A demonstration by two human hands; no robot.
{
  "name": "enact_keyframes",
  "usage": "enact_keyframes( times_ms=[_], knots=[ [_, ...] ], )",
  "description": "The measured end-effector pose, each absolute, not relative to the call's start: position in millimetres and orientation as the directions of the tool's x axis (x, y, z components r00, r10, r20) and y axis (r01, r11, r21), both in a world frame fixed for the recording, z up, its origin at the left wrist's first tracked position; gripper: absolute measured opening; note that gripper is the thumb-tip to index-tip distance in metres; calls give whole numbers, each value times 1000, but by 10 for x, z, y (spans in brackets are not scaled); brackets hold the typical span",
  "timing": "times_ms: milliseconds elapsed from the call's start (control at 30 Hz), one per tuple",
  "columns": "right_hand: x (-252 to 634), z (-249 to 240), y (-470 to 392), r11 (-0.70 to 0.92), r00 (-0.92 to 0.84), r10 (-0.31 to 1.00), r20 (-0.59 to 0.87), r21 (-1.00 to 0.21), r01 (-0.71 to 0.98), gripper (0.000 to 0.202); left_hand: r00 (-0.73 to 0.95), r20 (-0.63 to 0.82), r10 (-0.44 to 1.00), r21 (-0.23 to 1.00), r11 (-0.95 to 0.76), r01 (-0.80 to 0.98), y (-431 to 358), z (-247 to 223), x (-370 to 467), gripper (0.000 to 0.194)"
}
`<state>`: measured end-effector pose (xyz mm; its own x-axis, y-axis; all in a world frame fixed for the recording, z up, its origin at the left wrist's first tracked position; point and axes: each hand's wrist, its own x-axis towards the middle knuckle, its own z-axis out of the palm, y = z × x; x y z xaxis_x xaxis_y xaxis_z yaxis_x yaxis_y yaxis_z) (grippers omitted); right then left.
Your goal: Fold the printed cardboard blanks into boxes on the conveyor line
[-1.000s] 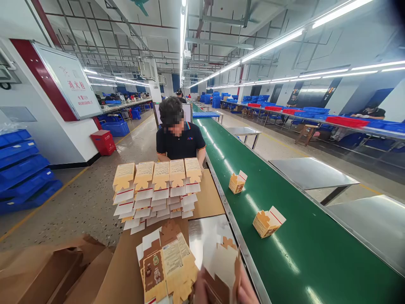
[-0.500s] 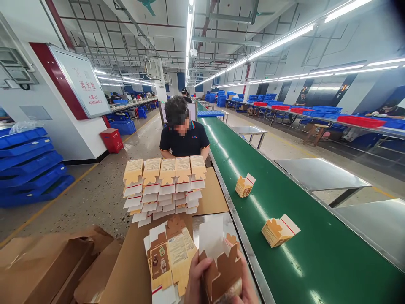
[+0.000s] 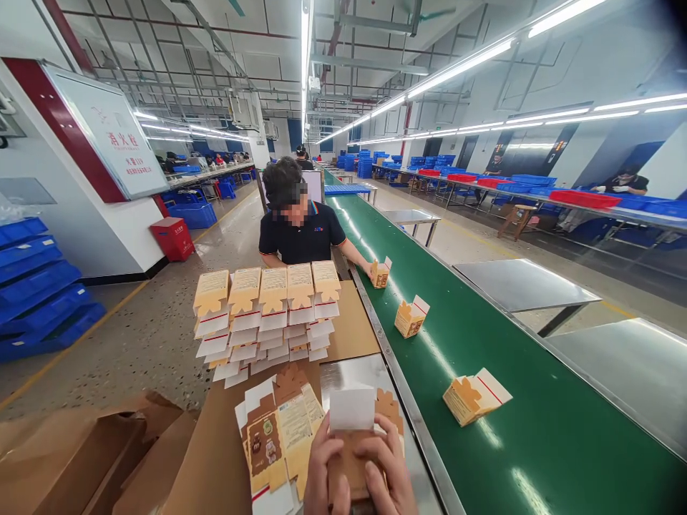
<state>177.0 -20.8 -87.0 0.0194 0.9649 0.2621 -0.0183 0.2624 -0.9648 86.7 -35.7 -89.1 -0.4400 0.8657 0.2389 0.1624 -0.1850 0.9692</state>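
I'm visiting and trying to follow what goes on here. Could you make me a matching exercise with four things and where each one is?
Things:
1. small carton
2. co-worker's carton
3. fanned stack of flat cartons
4. blue crates

Places:
A. on the floor, far left
B. between both of the wearer's hands
C. at the near edge of the green belt
D. on brown cardboard on the table

Pairs: 1-B, 2-C, 3-D, 4-A

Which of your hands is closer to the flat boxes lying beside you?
Left. The left hand grips the small carton right beside the flat box pile; the right hand holds the carton's far side, away from the pile.
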Motion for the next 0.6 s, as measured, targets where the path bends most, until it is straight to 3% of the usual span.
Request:
enact_keyframes(
  times_ms=[67, 167, 267, 400, 500, 600],
  knots=[
    [1808, -927, -179, 282, -37, 959, 280, -955, 86, 46, -366, 211, 907, 961, -124, 245, -338, -928, 833, 49],
    [1836, -967, -165, 234, -51, 972, 229, -965, 116, 56, -328, 162, 931, 967, -83, 241, -322, -937, 805, 51],
    [1824, -1050, -222, 176, -54, 983, 176, -984, -7, 46, -368, 106, 924, 976, -27, 214, -279, -887, 763, 37],
    [1852, -1374, -287, -80, -121, 991, -54, -973, -217, 91, -481, -68, 874, 986, 134, 103, -123, -844, 639, 33],
    [1990, -1620, -43, -265, -65, 964, -257, -936, -231, 81, -486, -187, 854, 972, 232, 32, -33, -957, 587, 45],
    [2131, -1708, 570, -334, 104, 930, -352, -929, -159, 54, -452, -303, 839, 943, 332, -16, -63, -1180, 635, 54]
  ],
)
